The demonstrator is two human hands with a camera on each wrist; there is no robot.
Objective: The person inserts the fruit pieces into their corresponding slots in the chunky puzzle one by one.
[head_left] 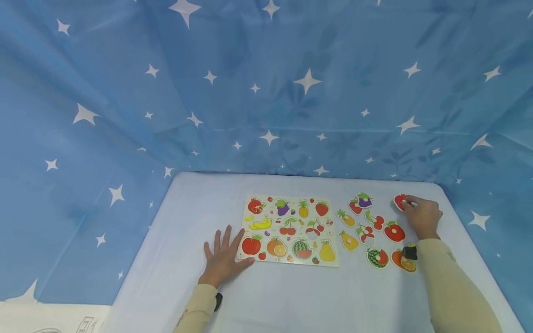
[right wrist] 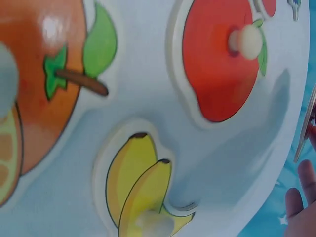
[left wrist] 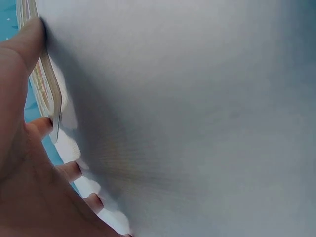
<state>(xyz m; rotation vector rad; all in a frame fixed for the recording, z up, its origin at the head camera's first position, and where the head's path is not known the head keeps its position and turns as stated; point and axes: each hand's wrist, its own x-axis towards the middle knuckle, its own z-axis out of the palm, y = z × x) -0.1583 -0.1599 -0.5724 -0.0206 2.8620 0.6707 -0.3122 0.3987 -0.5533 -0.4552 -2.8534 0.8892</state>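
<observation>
A flat fruit puzzle board [head_left: 272, 236] lies on the white table. My left hand [head_left: 225, 263] rests beside its left side with fingers spread; in the left wrist view the thumb touches the board's edge [left wrist: 53, 84]. At the far right, my right hand [head_left: 424, 217] pinches a red puzzle piece [head_left: 400, 202] that looks like a pomegranate. Only the fingertips [right wrist: 307, 180] and this piece's thin edge [right wrist: 305, 131] show in the right wrist view. Below them lie the knobbed apple piece [right wrist: 217, 59], banana piece [right wrist: 131, 182] and orange piece [right wrist: 44, 113].
Several loose pieces lie between board and right hand, including a pear [head_left: 349, 241], a pineapple [head_left: 345, 217], a watermelon [head_left: 377, 258] and grapes [head_left: 364, 200] overlapping a strawberry [head_left: 355, 206]. A blue starred curtain [head_left: 266, 92] hangs behind the table [head_left: 283, 300].
</observation>
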